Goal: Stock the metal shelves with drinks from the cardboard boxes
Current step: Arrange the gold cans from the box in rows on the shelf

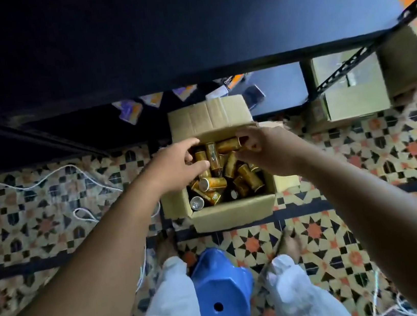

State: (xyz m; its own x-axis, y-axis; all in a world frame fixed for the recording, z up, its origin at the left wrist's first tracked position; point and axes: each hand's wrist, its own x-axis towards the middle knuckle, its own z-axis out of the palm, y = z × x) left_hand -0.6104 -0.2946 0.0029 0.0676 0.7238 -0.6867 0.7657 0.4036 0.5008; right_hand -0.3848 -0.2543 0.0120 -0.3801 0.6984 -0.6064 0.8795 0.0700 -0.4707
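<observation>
Down inside the cardboard box [234, 213], the fingers [246, 136] of the right hand [262, 150] curl round the end of a lying can [227, 145] at the far side of the heap, thumb beneath. The fingers [197, 166] of the left hand [173, 164] are curved, thumb and forefinger either side of a small can [200, 156]; whether they press on it I cannot tell.

Around them the gold cans [248, 179] lie jumbled, some on end and some sideways, filling the box, which stands on the tiled floor [48, 207] against the foot of the metal shelves [183, 27]. Such cans are likely stiff and fairly heavy when full, with smooth walls that may slip. A grip round the middle of the body looks safer than a pinch at the rim, and pulling one from the pile may shift its neighbours.

The box's far flap stands up against the dark shelf edge, and the upper shelf overhangs the box, so a can probably has to come back toward the body before it goes up. A blue stool [220, 290] sits between the person's knees, and a white cable [84, 215] trails on the floor at the left. More boxes [353, 89] stand beyond the shelf post [309, 79] at the right.
</observation>
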